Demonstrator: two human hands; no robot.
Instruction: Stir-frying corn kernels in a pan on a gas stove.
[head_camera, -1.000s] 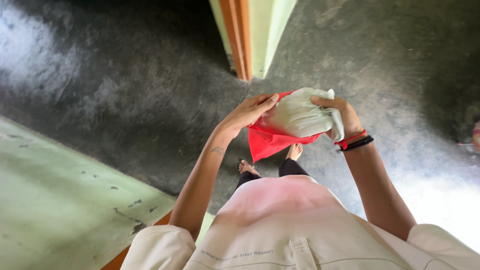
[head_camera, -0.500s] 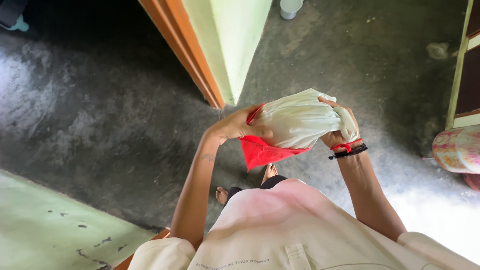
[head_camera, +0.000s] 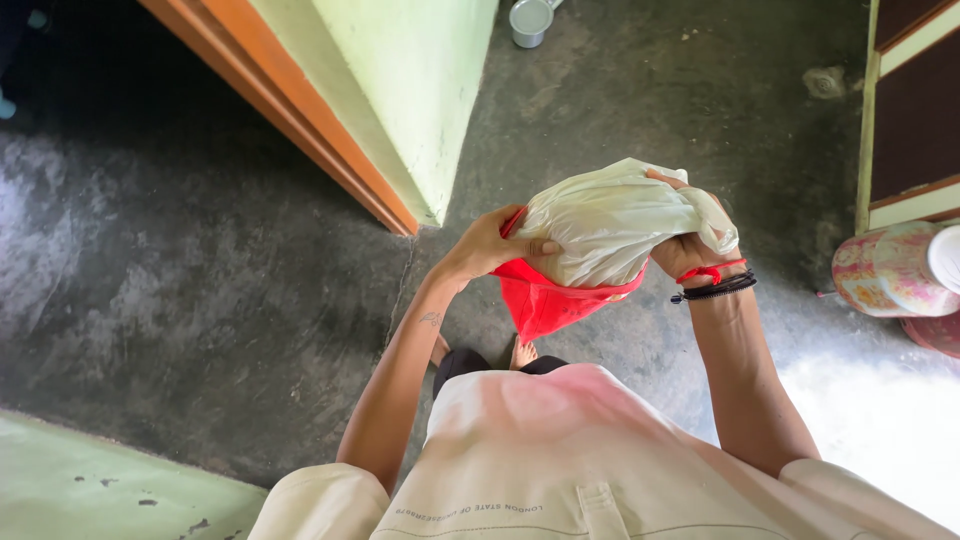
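We grip pale plastic bag (head_camera: 610, 225) w/ both hands: left hand (head_camera: 487, 248) thumb pinching, right hand (head_camera: 690, 245) fingers bunched on top. Soft, light, prob. slippery; red bag (head_camera: 545, 300) beneath.

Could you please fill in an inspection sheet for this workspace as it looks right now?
Surface: dark grey concrete floor, rough and mottled.
Job's things: crumpled whitish plastic bag sitting in a red plastic bag.
Clutter: small grey metal cup; floral pink round container.
Grippers: left hand and right hand both grip the bags, fingers curled.
Cables: nothing seen.
Surroundings: pale green wall corner with orange wooden frame.
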